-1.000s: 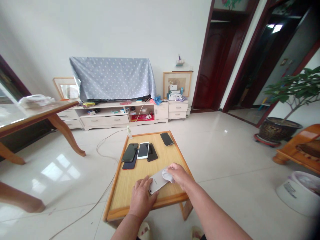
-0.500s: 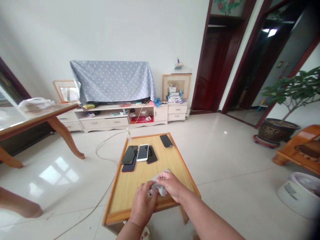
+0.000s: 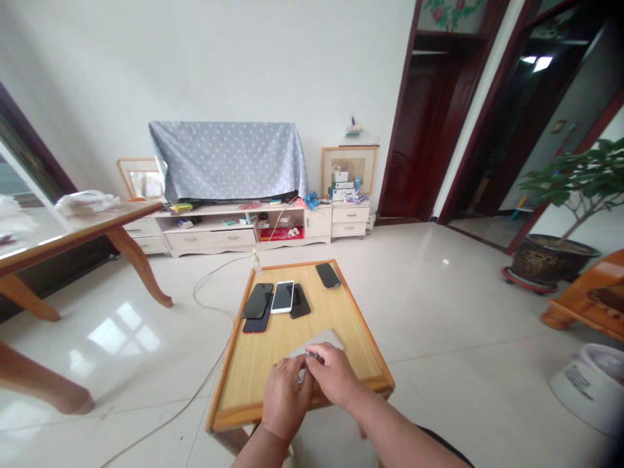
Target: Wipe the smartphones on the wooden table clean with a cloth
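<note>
Over the near part of the small wooden table (image 3: 273, 364), my left hand (image 3: 287, 396) and my right hand (image 3: 334, 376) meet with their fingers closed together. A small pale grey piece shows between the fingertips; most of it is hidden, and what it is I cannot make out. Just behind my fingers a light grey cloth (image 3: 327, 339) lies on the tabletop. Farther back lie a white phone (image 3: 283, 297), a dark phone (image 3: 257, 301) overlapping a blue phone with a red edge (image 3: 258, 321), and a black phone (image 3: 300, 301). Another black phone (image 3: 328, 275) rests near the far right corner.
A small clear bottle (image 3: 257, 262) stands at the table's far left corner. A cable (image 3: 197, 390) runs along the floor at left. Beyond are a larger wooden table (image 3: 131, 224), a white TV cabinet (image 3: 209, 240), a potted plant (image 3: 550, 260) and a white bucket (image 3: 585, 390).
My hands have drawn closer together, and the crumpled pale grey material between them is now mostly covered. More of the cloth shows flat on the table. The view has shifted slightly.
</note>
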{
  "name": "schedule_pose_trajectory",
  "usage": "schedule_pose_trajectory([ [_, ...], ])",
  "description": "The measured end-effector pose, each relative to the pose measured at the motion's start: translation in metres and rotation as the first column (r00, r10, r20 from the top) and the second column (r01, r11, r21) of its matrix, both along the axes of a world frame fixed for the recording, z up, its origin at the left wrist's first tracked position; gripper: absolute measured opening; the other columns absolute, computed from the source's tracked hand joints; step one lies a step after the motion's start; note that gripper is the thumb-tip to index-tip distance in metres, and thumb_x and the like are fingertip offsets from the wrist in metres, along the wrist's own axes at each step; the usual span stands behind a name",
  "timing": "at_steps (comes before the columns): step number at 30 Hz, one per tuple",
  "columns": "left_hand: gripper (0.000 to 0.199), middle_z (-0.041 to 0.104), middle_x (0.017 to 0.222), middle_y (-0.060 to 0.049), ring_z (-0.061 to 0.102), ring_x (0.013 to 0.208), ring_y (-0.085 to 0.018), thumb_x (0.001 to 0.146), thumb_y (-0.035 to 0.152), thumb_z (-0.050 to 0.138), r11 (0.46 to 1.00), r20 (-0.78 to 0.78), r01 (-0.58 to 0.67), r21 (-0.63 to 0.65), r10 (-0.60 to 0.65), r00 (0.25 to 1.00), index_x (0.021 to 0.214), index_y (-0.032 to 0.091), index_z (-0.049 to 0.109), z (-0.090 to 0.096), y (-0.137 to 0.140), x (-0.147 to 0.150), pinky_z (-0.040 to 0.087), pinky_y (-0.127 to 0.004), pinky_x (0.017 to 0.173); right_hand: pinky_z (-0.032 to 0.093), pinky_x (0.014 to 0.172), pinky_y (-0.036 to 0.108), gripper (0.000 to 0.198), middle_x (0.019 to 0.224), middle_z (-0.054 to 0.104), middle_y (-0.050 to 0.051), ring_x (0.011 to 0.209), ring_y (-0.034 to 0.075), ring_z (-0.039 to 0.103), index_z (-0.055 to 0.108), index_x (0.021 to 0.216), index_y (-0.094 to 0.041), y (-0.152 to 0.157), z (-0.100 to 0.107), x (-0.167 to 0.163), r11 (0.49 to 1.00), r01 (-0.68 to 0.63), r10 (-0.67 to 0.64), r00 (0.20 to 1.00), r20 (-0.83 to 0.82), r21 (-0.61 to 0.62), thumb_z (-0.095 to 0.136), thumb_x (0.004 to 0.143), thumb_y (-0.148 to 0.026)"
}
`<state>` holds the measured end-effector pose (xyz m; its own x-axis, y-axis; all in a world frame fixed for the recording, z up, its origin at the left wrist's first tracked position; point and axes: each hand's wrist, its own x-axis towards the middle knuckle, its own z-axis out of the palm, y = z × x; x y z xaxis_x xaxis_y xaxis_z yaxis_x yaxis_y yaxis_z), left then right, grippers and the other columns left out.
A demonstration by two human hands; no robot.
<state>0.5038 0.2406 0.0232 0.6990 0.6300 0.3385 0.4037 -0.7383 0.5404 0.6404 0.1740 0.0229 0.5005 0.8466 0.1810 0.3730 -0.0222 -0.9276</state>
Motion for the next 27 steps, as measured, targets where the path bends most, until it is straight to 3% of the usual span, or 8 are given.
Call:
schedule_pose_trajectory([
  [4,0.031,0.07,0.105,-0.007,0.063,0.099,-0.022,0.091,0.026,0.045,0.998,0.032,0.067,-0.016,-0.066,0.997,0.117,0.025,0.06,-0.003,0.002,-0.004,0.045,-0.036,0.087,0.05,0.083,0.031,0.022,0.097,0.074,0.005,0.091,0.021,0.067,0.074,0.099,-0.022,-0.003,-0.001,0.013,0.998,0.052,-0.052,0.998,-0.033,-0.019,0.06,0.083,-0.028],
  [9,0.042,0.064,0.122,-0.008,0.054,0.117,-0.027,0.081,0.029,0.057,0.984,-0.125,-0.178,-0.021,0.174,0.977,0.122,0.022,0.055,-0.005,0.014,-0.012,0.039,-0.042,0.097,0.046,0.07,0.027,0.016,0.085,0.072,0.001,0.079,0.018,0.065,0.069,0.09,-0.02,-0.002,-0.012,0.037,0.973,0.203,-0.195,0.978,0.073,-0.113,0.059,0.081,-0.029],
  [12,0.055,0.06,0.128,-0.008,0.049,0.125,-0.028,0.074,0.033,0.064,0.976,-0.211,-0.216,-0.025,0.206,0.955,0.127,0.023,0.051,-0.005,0.019,-0.014,0.035,-0.042,0.102,0.043,0.067,0.024,0.013,0.082,0.07,-0.001,0.076,0.016,0.064,0.067,0.086,-0.021,0.0,-0.019,0.046,0.949,0.227,-0.186,0.963,0.195,-0.219,0.057,0.083,-0.029],
  [15,0.06,0.06,0.129,-0.008,0.046,0.127,-0.026,0.071,0.034,0.066,0.983,-0.237,-0.184,-0.025,0.173,0.956,0.128,0.023,0.05,-0.005,0.021,-0.014,0.031,-0.041,0.105,0.04,0.068,0.023,0.012,0.084,0.069,0.0,0.078,0.015,0.062,0.068,0.085,-0.022,0.004,-0.021,0.05,0.925,0.255,-0.158,0.932,0.326,-0.281,0.056,0.084,-0.026],
  [21,0.058,0.061,0.128,-0.007,0.048,0.125,-0.025,0.071,0.035,0.066,0.986,-0.256,-0.168,-0.021,0.157,0.954,0.126,0.024,0.05,-0.007,0.021,-0.014,0.029,-0.039,0.106,0.039,0.077,0.024,0.013,0.095,0.062,0.004,0.085,0.016,0.059,0.064,0.085,-0.02,0.012,-0.016,0.05,0.908,0.323,-0.187,0.882,0.434,-0.267,0.052,0.087,-0.016],
  [24,0.059,0.061,0.128,-0.007,0.048,0.125,-0.026,0.07,0.037,0.067,0.985,-0.271,-0.17,-0.01,0.161,0.949,0.126,0.023,0.05,-0.005,0.02,-0.014,0.029,-0.041,0.106,0.039,0.078,0.025,0.016,0.096,0.06,0.005,0.086,0.016,0.058,0.064,0.084,-0.02,0.013,-0.017,0.031,0.921,0.277,-0.118,0.867,0.484,-0.273,0.05,0.087,-0.013],
  [27,0.06,0.061,0.126,-0.008,0.049,0.124,-0.027,0.072,0.041,0.065,0.99,-0.274,-0.14,-0.004,0.133,0.953,0.127,0.023,0.049,-0.005,0.021,-0.014,0.029,-0.042,0.106,0.039,0.08,0.024,0.019,0.099,0.061,0.004,0.089,0.016,0.058,0.064,0.09,-0.021,0.012,-0.02,0.002,0.952,0.134,0.025,0.863,0.504,-0.275,0.049,0.086,-0.01],
])
